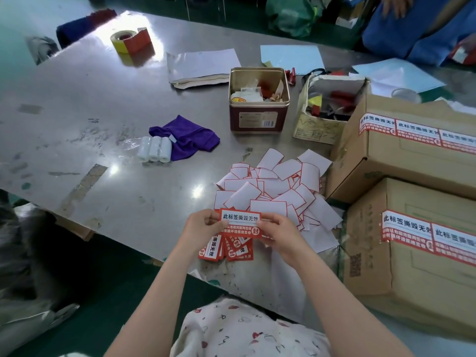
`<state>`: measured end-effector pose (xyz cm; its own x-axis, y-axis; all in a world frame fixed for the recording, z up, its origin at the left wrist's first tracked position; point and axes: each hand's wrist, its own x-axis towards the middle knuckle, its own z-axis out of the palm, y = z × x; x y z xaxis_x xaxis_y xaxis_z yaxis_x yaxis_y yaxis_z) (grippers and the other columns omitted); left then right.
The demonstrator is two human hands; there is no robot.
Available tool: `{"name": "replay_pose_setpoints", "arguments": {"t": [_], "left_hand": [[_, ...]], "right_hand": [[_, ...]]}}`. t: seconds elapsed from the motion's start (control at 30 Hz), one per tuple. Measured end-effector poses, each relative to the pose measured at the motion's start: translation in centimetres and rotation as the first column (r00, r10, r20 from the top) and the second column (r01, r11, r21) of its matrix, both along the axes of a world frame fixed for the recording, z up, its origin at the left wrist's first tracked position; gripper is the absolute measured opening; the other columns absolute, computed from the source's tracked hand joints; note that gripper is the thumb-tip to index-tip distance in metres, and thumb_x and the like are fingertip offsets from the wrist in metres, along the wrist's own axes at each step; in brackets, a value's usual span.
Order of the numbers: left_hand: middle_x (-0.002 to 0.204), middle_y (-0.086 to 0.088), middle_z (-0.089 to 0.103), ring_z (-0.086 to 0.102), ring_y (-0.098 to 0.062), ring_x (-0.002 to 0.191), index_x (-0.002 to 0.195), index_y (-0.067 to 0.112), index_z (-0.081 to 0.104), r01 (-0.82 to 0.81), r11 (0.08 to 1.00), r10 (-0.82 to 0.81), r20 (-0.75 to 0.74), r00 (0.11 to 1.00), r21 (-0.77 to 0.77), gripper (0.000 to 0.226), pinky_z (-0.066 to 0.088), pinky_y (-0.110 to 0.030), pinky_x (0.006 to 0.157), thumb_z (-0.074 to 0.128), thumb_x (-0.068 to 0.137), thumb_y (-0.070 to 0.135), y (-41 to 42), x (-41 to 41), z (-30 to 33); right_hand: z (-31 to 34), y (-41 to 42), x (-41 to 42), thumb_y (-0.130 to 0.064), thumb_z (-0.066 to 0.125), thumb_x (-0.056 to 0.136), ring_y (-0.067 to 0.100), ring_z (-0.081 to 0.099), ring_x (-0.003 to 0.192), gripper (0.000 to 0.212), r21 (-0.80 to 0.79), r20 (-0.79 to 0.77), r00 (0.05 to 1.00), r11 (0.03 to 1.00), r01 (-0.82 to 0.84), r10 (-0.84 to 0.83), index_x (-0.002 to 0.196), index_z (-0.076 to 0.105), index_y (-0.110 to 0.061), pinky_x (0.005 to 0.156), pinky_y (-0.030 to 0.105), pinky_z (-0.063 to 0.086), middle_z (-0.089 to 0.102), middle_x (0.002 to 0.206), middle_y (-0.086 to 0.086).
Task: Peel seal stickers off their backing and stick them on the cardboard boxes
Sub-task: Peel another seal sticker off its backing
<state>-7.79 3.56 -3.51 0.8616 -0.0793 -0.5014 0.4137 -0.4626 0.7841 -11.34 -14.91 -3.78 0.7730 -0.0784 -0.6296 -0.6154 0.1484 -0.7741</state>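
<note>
I hold one red-and-white seal sticker (241, 223) flat between both hands just above the table's near edge. My left hand (203, 225) pinches its left end and my right hand (280, 235) pinches its right end. Under it lies a small fan of more red stickers (226, 249). Behind them spreads a pile of white peeled backings with red outlines (275, 191). Two cardboard boxes stand at the right: the far box (401, 161) and the near box (412, 276), each with red seal stickers along its top edge.
On the metal table (103, 140) sit a purple cloth (188, 136), three small white rolls (154, 149), an open tin of scraps (258, 99), a worn carton of bits (327, 109), a sticker roll (130, 39) and paper sheets (203, 64). Another person's blue sleeve (412, 29) is at top right.
</note>
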Motion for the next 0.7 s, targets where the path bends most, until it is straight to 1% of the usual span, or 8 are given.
{"name": "replay_pose_setpoints", "arguments": {"t": [0.07, 0.17, 0.23, 0.33, 0.47, 0.53, 0.6, 0.7], "left_hand": [[0.092, 0.001, 0.071, 0.070, -0.012, 0.075, 0.091, 0.018, 0.060, 0.031, 1.000, -0.031, -0.008, 0.999, -0.002, 0.015, 0.056, -0.025, 0.063, 0.065, 0.084, 0.030, -0.1, 0.1, 0.4], [0.093, 0.005, 0.069, 0.068, -0.008, 0.074, 0.100, 0.023, 0.055, 0.124, 0.992, -0.124, -0.017, 0.992, -0.008, 0.016, 0.052, -0.020, 0.057, 0.062, 0.087, 0.028, -0.2, 0.2, 1.3], [0.095, 0.005, 0.067, 0.068, -0.008, 0.076, 0.108, 0.028, 0.050, 0.181, 0.984, -0.181, -0.023, 0.983, -0.004, 0.023, 0.051, -0.018, 0.055, 0.061, 0.088, 0.027, -0.2, 0.3, 1.7], [0.101, 0.003, 0.066, 0.067, -0.010, 0.079, 0.113, 0.024, 0.053, 0.194, 0.981, -0.194, 0.011, 0.981, 0.018, 0.021, 0.050, -0.017, 0.057, 0.054, 0.092, 0.028, -0.5, 0.5, 2.0], [0.102, 0.001, 0.070, 0.067, -0.009, 0.083, 0.102, 0.018, 0.064, 0.202, 0.979, -0.204, 0.068, 0.977, 0.035, 0.021, 0.049, -0.017, 0.065, 0.049, 0.094, 0.031, -0.6, 0.8, 2.1], [0.100, 0.002, 0.070, 0.068, -0.010, 0.084, 0.099, 0.019, 0.064, 0.221, 0.975, -0.223, 0.059, 0.973, 0.034, 0.020, 0.051, -0.019, 0.067, 0.051, 0.093, 0.032, -0.6, 0.9, 2.1], [0.098, 0.004, 0.070, 0.069, -0.011, 0.084, 0.095, 0.022, 0.064, 0.233, 0.972, -0.234, 0.036, 0.972, 0.035, 0.017, 0.053, -0.022, 0.070, 0.053, 0.091, 0.035, -0.4, 1.0, 2.0], [0.094, 0.006, 0.071, 0.069, -0.010, 0.081, 0.088, 0.024, 0.064, 0.251, 0.967, -0.252, 0.003, 0.968, 0.045, 0.017, 0.053, -0.022, 0.068, 0.055, 0.090, 0.038, -0.3, 0.9, 2.1]], "right_hand": [[0.1, 0.0, 0.2, -0.011, 0.053, 0.092, 0.015, 0.064, 0.091, 0.022, -0.058, 0.030, 1.000, 0.998, -0.007, 0.008, 0.114, 0.055, -0.010, 0.076, 0.026, 0.056, 0.065, 0.104, 0.006], [0.5, -0.2, 0.5, -0.010, 0.050, 0.093, 0.015, 0.064, 0.092, 0.020, -0.134, 0.078, 0.997, 0.991, 0.012, -0.001, 0.112, 0.055, -0.014, 0.072, 0.022, 0.055, 0.065, 0.103, 0.006], [0.8, -0.3, 0.7, -0.009, 0.048, 0.094, 0.014, 0.064, 0.092, 0.019, -0.142, 0.100, 0.995, 0.990, 0.022, -0.008, 0.110, 0.056, -0.016, 0.074, 0.023, 0.055, 0.065, 0.099, 0.003], [1.2, -0.3, 0.9, -0.009, 0.045, 0.096, 0.013, 0.063, 0.091, 0.018, -0.137, 0.118, 0.993, 0.990, 0.032, -0.016, 0.108, 0.056, -0.018, 0.072, 0.022, 0.055, 0.065, 0.097, 0.002], [1.7, -0.7, 1.0, -0.013, 0.046, 0.096, 0.013, 0.063, 0.091, 0.019, -0.144, 0.141, 0.989, 0.988, 0.052, -0.031, 0.111, 0.057, -0.017, 0.072, 0.021, 0.054, 0.066, 0.096, 0.003], [1.8, -0.9, 1.0, -0.014, 0.048, 0.095, 0.015, 0.064, 0.093, 0.019, -0.145, 0.151, 0.987, 0.987, 0.066, -0.044, 0.111, 0.057, -0.015, 0.074, 0.023, 0.055, 0.066, 0.097, 0.004], [2.1, -1.1, 1.0, -0.016, 0.051, 0.094, 0.016, 0.064, 0.093, 0.015, -0.151, 0.161, 0.985, 0.984, 0.091, -0.067, 0.107, 0.058, -0.015, 0.077, 0.025, 0.055, 0.066, 0.096, 0.004], [2.3, -1.3, 1.1, -0.016, 0.055, 0.092, 0.017, 0.066, 0.092, 0.010, -0.139, 0.179, 0.979, 0.983, 0.119, -0.093, 0.100, 0.060, -0.016, 0.077, 0.025, 0.056, 0.067, 0.096, 0.005]]}}
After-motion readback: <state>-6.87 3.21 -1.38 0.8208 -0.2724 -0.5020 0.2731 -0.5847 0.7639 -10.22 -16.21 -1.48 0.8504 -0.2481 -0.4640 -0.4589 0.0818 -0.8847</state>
